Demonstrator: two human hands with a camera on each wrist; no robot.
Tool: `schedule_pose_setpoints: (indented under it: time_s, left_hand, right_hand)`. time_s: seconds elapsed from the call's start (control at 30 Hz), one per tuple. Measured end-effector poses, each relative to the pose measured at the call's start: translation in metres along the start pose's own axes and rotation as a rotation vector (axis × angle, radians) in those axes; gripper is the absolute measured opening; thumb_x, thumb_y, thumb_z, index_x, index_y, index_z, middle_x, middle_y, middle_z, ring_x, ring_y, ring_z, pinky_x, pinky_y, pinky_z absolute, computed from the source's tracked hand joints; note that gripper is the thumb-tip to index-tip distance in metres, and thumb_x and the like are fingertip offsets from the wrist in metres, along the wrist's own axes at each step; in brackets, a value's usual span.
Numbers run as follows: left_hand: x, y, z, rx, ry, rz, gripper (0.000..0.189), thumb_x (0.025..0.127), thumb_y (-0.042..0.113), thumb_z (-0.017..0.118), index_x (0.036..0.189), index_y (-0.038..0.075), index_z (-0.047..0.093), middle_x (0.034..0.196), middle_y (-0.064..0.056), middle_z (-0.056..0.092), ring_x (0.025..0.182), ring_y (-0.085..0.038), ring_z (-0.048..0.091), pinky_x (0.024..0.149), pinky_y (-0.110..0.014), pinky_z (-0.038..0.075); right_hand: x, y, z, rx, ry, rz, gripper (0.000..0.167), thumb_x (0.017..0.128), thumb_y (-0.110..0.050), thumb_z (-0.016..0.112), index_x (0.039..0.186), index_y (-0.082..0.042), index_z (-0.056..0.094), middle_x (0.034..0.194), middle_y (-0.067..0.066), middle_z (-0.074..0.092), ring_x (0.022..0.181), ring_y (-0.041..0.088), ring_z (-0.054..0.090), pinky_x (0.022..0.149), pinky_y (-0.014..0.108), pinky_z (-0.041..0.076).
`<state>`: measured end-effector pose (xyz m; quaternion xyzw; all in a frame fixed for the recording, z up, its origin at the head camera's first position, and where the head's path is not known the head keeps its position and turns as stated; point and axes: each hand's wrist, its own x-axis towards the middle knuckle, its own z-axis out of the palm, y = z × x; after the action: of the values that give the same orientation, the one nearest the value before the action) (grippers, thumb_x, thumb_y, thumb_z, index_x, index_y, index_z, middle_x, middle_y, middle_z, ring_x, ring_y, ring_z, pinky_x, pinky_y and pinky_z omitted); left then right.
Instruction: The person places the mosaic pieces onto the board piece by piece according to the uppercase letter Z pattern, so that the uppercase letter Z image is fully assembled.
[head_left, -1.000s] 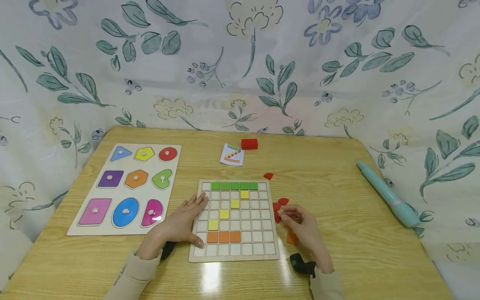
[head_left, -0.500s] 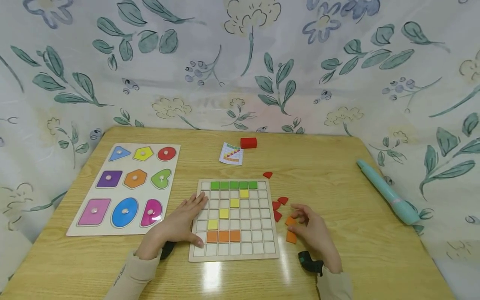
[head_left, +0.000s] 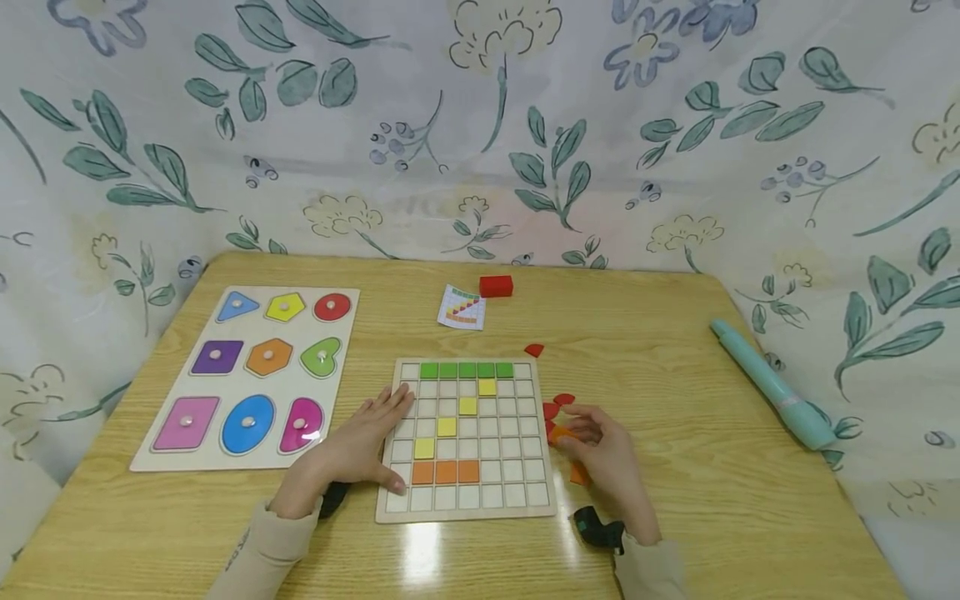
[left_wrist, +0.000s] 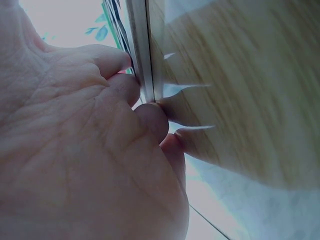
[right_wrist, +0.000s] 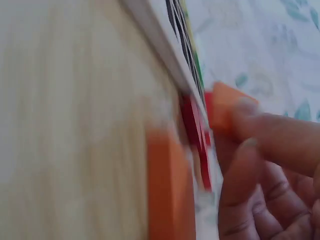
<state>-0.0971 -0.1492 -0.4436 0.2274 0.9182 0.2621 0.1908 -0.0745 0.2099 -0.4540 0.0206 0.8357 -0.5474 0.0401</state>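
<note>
A wooden grid board [head_left: 491, 497] lies flat on the table, with green, yellow and orange square tiles in some of its cells. My left hand [head_left: 360, 442] rests on the board's left edge, fingers stretched out and thumb spread. Right of the board, my right hand [head_left: 606, 458] pinches an orange square tile [right_wrist: 225, 107] between thumb and finger. In the head view this tile overlaps the red quarter-circle pieces [head_left: 564, 399]. A second orange tile [head_left: 579, 473] lies on the table beneath the right hand, partly hidden by it.
At left lies a shape puzzle board [head_left: 288, 390] with knobbed pieces. Behind the grid board are a pattern card [head_left: 461, 307], a red block [head_left: 496, 287] and a lone red quarter-circle piece [head_left: 534, 350]. A teal pen-shaped object [head_left: 772, 385] lies far right.
My right hand has moved from the red pieces to the orange tiles, pinched one, and brought it left towards the board. My left hand has stayed on the board's edge.
</note>
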Motion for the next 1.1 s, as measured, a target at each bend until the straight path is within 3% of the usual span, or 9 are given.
schedule_pose_setpoints:
  time_s: [0.2, 0.33, 0.63, 0.83, 1.1]
  left_hand:
    - [0.0, 0.002, -0.001, -0.008, 0.003, 0.012, 0.125, 0.061, 0.047, 0.086, 0.153, -0.002, 0.018, 0.161, -0.023, 0.011, 0.148, -0.046, 0.005, 0.119, -0.063, 0.008]
    - [0.0, 0.002, -0.001, -0.013, 0.012, 0.02, 0.125, 0.06, 0.046, 0.087, 0.153, -0.003, 0.018, 0.161, -0.024, 0.011, 0.148, -0.047, 0.005, 0.119, -0.063, 0.008]
    - [0.0, 0.002, -0.001, -0.025, 0.005, 0.008, 0.125, 0.06, 0.046, 0.087, 0.153, -0.002, 0.018, 0.161, -0.022, 0.011, 0.149, -0.045, 0.005, 0.119, -0.062, 0.007]
    - [0.0, 0.001, -0.001, -0.028, 0.007, 0.015, 0.126, 0.06, 0.046, 0.087, 0.153, -0.002, 0.018, 0.161, -0.023, 0.01, 0.148, -0.046, 0.005, 0.119, -0.063, 0.007]
    - [-0.001, 0.001, -0.001, -0.011, 0.002, -0.003, 0.125, 0.06, 0.046, 0.087, 0.153, -0.001, 0.018, 0.161, -0.022, 0.011, 0.149, -0.044, 0.006, 0.12, -0.061, 0.007]
  right_hand:
    - [-0.003, -0.016, 0.032, 0.078, -0.106, 0.014, 0.039, 0.081, 0.002, 0.073, 0.118, -0.006, 0.065, 0.105, 0.014, 0.065, 0.079, 0.011, 0.066, 0.07, 0.017, 0.054]
    - [-0.006, -0.022, 0.049, 0.066, -0.177, -0.041, 0.041, 0.08, 0.003, 0.074, 0.119, -0.007, 0.064, 0.096, 0.013, 0.064, 0.076, 0.011, 0.065, 0.068, 0.018, 0.055]
    - [-0.01, -0.023, 0.072, -0.093, -0.216, -0.152, 0.026, 0.08, -0.002, 0.076, 0.104, -0.01, 0.07, 0.082, 0.001, 0.069, 0.069, 0.001, 0.056, 0.058, 0.015, 0.046]
    - [-0.01, -0.021, 0.065, -0.008, -0.207, -0.159, 0.024, 0.082, -0.006, 0.075, 0.106, -0.008, 0.07, 0.086, 0.005, 0.069, 0.073, 0.001, 0.056, 0.061, 0.014, 0.044]
    - [-0.005, -0.014, 0.027, 0.145, -0.13, -0.066, 0.025, 0.094, -0.011, 0.061, 0.116, 0.001, 0.063, 0.105, 0.017, 0.068, 0.09, 0.005, 0.062, 0.078, 0.015, 0.051]
